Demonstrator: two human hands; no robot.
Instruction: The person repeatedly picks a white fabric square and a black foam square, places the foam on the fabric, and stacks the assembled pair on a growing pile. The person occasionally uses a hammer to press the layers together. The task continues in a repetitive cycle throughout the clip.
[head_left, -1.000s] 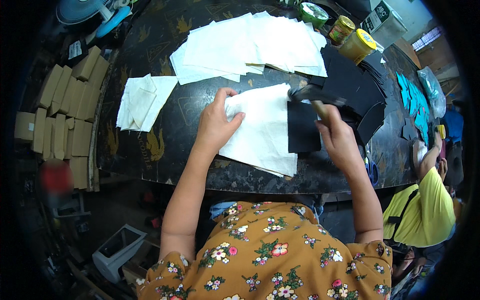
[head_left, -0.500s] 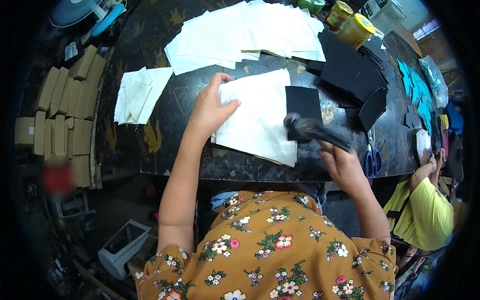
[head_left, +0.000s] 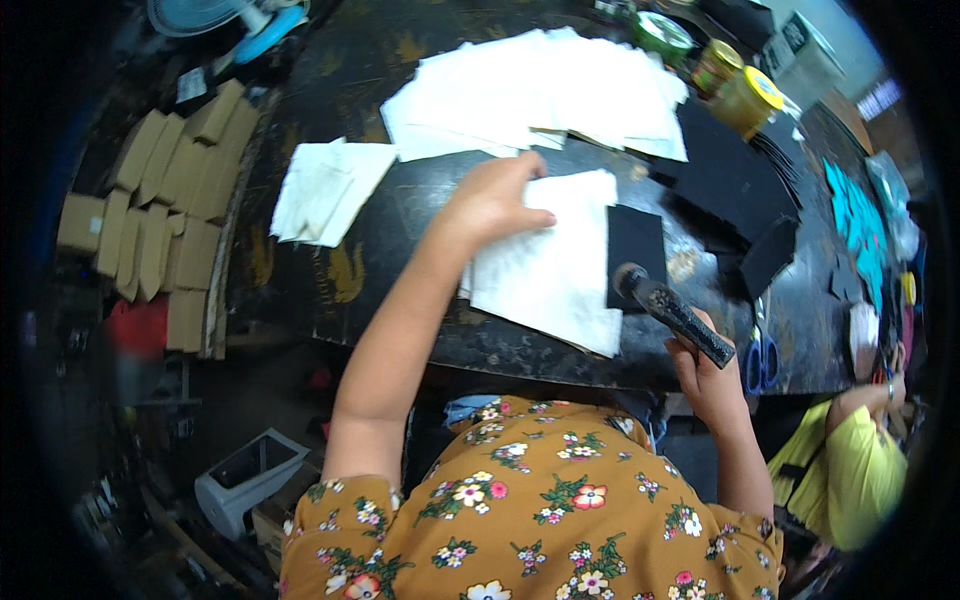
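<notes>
Left hand [head_left: 490,200] flat on white sheet [head_left: 550,265], fingers spread, pinning it, gripping nothing. Right hand [head_left: 710,375] clenched round hammer [head_left: 672,312] handle, head hovering just off black square [head_left: 635,243], which lies on sheet's right edge. Looks like mid-pounding; next blow needs square aim, fingers well clear. Sheet sits near worktop [head_left: 420,300] front edge. Scissors [head_left: 760,362] right of hammer, little room there; bare top left of sheet.

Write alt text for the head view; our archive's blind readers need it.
A person at a dark worktable presses the left hand on a white sheet with a black square on it, while the right hand holds a dark hammer raised just above them. White sheets, black pieces and jars lie beyond.
</notes>
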